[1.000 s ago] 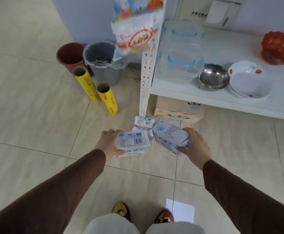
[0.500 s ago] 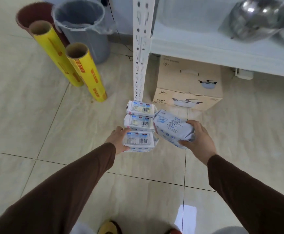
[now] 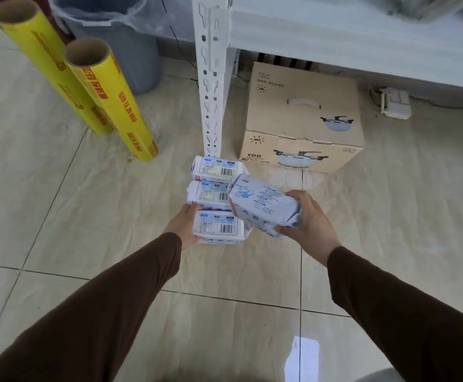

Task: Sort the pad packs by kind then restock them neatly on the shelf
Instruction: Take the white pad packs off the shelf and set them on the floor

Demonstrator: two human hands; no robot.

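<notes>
Three white pad packs with barcode labels lie in a row on the floor tiles in front of the shelf post [image 3: 211, 78]: a far pack [image 3: 217, 169], a middle pack [image 3: 206, 193] and a near pack [image 3: 219, 227]. My left hand [image 3: 183, 226] grips the near pack at its left end. My right hand [image 3: 307, 219] holds a fourth, blue-printed pad pack [image 3: 263, 206] tilted above the row's right side. The white shelf board [image 3: 362, 42] runs across the top right.
A cardboard cooker box [image 3: 303, 119] stands under the shelf. Two yellow film rolls [image 3: 109, 97] lean at the left beside a grey lined bin [image 3: 120, 37]. A white power adapter [image 3: 394, 103] lies on the floor by the wall.
The view has dropped lower and closer to the floor. My left hand has brought the near pack down to the row of packs, and my right hand keeps its pack beside them.
</notes>
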